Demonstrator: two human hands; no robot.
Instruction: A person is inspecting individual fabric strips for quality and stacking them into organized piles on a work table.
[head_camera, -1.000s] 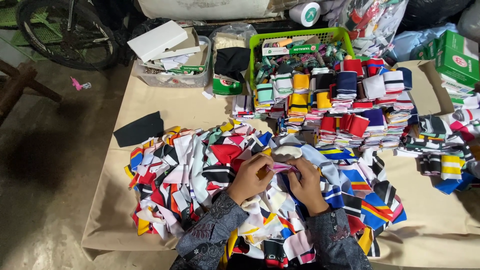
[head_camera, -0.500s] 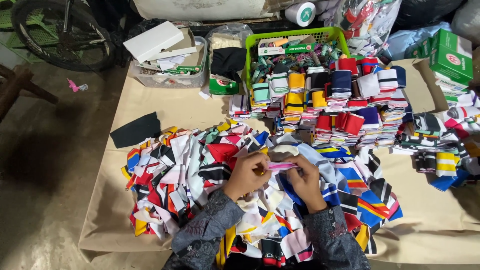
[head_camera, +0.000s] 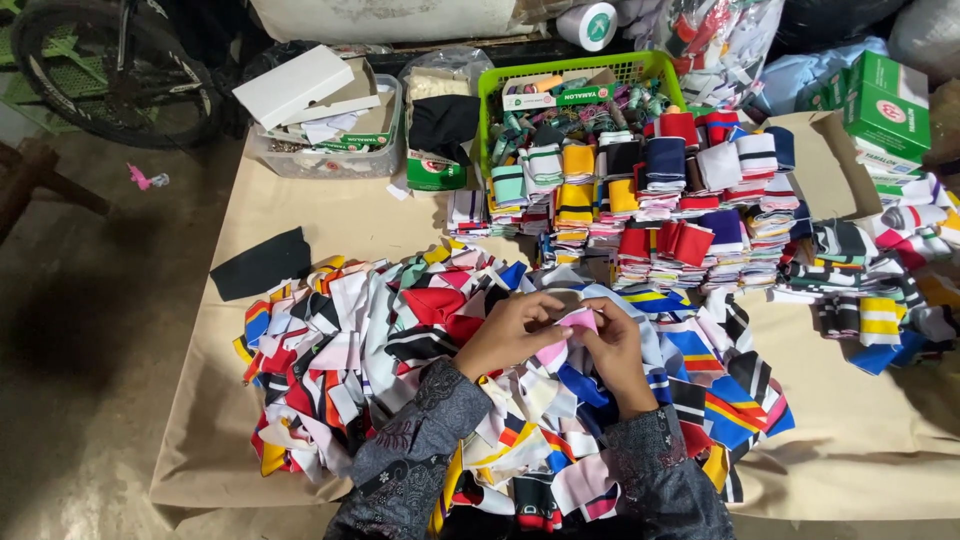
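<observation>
Pink ribbed fabric, a small knitted strip (head_camera: 578, 322), sat pinched between my left hand (head_camera: 510, 335) and my right hand (head_camera: 615, 350), both closed on it just above the loose heap of striped pieces (head_camera: 400, 340). Folding it well, I judged, meant matching the edges squarely and pressing the crease flat before letting go. Brown paper (head_camera: 320, 215) covered the surface; sorted stacks (head_camera: 660, 200) stood beyond the heap, with a green basket (head_camera: 490, 90) and a clear tub (head_camera: 320, 160) behind. A bicycle wheel (head_camera: 110, 75) leaned at the far left over a concrete floor (head_camera: 80, 330).
</observation>
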